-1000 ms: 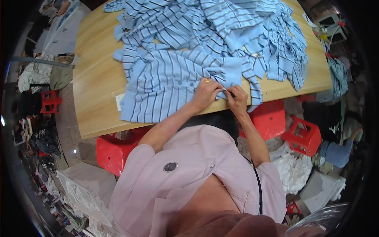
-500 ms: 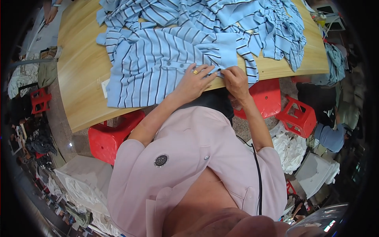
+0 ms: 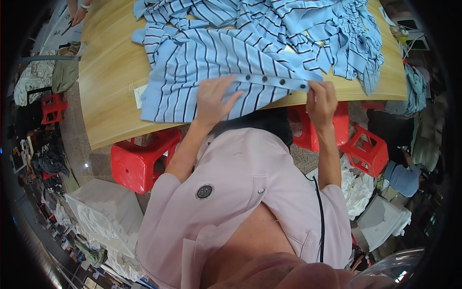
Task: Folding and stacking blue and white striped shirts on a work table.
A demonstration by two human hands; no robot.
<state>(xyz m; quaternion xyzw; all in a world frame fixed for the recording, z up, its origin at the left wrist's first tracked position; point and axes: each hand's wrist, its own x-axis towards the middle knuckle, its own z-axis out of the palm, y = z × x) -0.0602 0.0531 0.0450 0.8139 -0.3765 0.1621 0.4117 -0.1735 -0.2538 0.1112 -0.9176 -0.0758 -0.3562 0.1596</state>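
A light blue shirt [image 3: 180,79] with dark and white stripes lies on the wooden table in front of me. Its button placket [image 3: 274,81] is stretched sideways and shows several dark round buttons. My right hand [image 3: 322,100] is closed, pinching the placket's right end beside the last button. Slightly blurred, my left hand [image 3: 211,102] lies over the shirt at the placket's left end, thumb and fingers apart. A ring shows on one of its fingers.
More striped blue garments [image 3: 337,41] are heaped along the far side of the wooden table [image 3: 108,96]. Red stools [image 3: 137,166] stand below its near edge. White bins [image 3: 103,207] with cloth flank me. Another person's hand [image 3: 78,15] shows at the far left.
My hands have moved apart, the left one leftward and the right one rightward. The placket is now pulled out straight, with its row of dark buttons in sight.
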